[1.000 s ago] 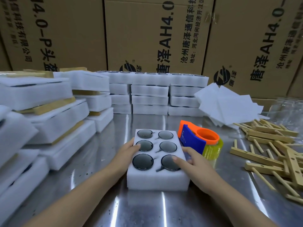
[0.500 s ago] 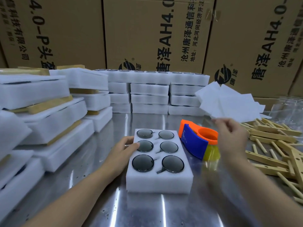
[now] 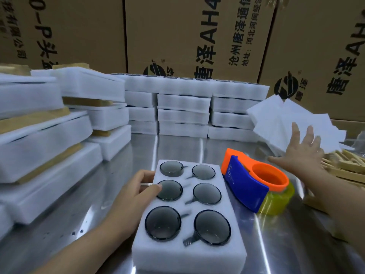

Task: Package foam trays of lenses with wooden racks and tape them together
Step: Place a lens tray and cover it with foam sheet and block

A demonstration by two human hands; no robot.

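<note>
A white foam tray (image 3: 187,252) with several dark round lenses lies on the steel table in front of me. My left hand (image 3: 136,192) grips its left edge, thumb on top near a middle lens. An orange and blue tape dispenser (image 3: 254,184) with a yellowish roll sits just right of the tray. My right hand (image 3: 302,153) is spread open, fingers apart, reaching over the table toward a pile of thin white foam sheets (image 3: 276,123) at the right. Wooden racks (image 3: 347,167) lie partly behind that hand.
Stacks of foam trays (image 3: 183,107) line the back. Finished foam and wood bundles (image 3: 45,139) are piled at the left. Large cardboard boxes (image 3: 197,36) form a wall behind. Bare steel table (image 3: 296,244) shows at the front right.
My right hand left the tray's right side and moved up and right toward the foam sheets, fingers spreading. My left hand stayed on the tray. The view moved closer.
</note>
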